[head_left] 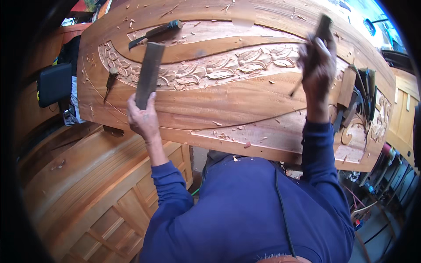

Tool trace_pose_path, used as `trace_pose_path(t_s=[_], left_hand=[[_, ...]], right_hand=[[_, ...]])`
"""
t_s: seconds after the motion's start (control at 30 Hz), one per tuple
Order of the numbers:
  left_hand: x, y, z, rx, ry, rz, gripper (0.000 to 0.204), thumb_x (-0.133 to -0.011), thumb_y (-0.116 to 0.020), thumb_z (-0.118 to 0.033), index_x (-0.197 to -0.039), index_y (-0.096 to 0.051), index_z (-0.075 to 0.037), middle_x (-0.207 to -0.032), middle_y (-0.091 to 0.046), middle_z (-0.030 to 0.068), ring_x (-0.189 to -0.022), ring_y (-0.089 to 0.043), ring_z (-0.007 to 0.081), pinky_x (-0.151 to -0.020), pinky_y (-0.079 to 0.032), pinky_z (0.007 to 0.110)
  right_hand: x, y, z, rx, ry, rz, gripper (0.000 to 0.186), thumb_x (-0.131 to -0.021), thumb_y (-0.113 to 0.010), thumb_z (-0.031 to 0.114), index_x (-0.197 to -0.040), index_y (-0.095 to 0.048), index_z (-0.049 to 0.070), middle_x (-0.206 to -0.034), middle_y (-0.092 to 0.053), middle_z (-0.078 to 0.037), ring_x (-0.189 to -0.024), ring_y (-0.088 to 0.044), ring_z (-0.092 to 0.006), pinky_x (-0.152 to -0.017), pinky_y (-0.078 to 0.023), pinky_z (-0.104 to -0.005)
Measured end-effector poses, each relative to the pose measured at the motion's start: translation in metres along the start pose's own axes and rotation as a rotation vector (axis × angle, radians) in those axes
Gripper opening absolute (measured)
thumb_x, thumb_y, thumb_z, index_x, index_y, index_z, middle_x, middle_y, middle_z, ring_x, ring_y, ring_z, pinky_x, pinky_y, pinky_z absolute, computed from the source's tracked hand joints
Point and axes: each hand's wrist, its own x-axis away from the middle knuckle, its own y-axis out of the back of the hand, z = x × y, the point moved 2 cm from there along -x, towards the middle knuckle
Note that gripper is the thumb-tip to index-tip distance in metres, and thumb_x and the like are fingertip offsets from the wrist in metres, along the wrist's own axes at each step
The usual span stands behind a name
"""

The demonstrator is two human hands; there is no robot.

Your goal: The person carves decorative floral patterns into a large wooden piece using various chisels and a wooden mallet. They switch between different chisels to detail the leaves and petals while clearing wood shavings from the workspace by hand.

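Wood panel (228, 101) lying beneath, left hand (144, 117) clamped on flat bar (149, 72), right hand (319, 65) gripping slim tool (324, 28)

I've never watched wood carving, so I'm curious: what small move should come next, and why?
Probably bring the flat bar in the left hand closer to the thin-tipped tool in the right hand. Both are held over the carved board but well apart, so they'd likely need to come together before being used on each other.
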Motion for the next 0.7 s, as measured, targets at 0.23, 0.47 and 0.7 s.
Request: trace_pose_path(t_s=[0.23,0.47,0.7], left_hand=[[-0.025,-0.017,0.028,0.012,0.129,0.002,0.047,-0.08,-0.089,-0.039,-0.109,-0.069,-0.007,-0.1,-0.075,0.0118,-0.089,-0.071,0.0308,-0.08,-0.054,0.043],[-0.04,-0.022,0.016,-0.054,0.078,0.01,0.045,-0.088,-0.084,-0.034,-0.119,-0.07,-0.004,-0.114,-0.073,0.0165,-0.1,-0.07,0.0327,-0.086,-0.055,0.042],[-0.075,-0.093,-0.134,1.155,-0.293,-0.005,0.024,-0.105,-0.058,-0.008,-0.122,-0.067,0.006,-0.114,-0.073,0.0173,-0.105,-0.072,0.0242,-0.092,-0.059,0.035]], right_hand=[[-0.079,-0.1,-0.109,-0.11,-0.12,0.152,0.058,-0.103,-0.059,0.016,-0.156,-0.035,0.012,-0.093,-0.059,-0.004,-0.062,-0.058,-0.0086,-0.044,-0.048,-0.0226],[-0.08,-0.124,-0.144,-0.053,0.004,0.179,0.048,-0.109,-0.054,0.02,-0.154,-0.04,0.007,-0.088,-0.055,-0.001,-0.053,-0.051,-0.0058,-0.039,-0.041,-0.0219],[-0.069,-0.128,-0.132,0.026,0.07,0.181,0.046,-0.111,-0.051,0.02,-0.154,-0.042,0.008,-0.087,-0.055,0.0,-0.045,-0.043,-0.0037,-0.036,-0.035,-0.0207]])
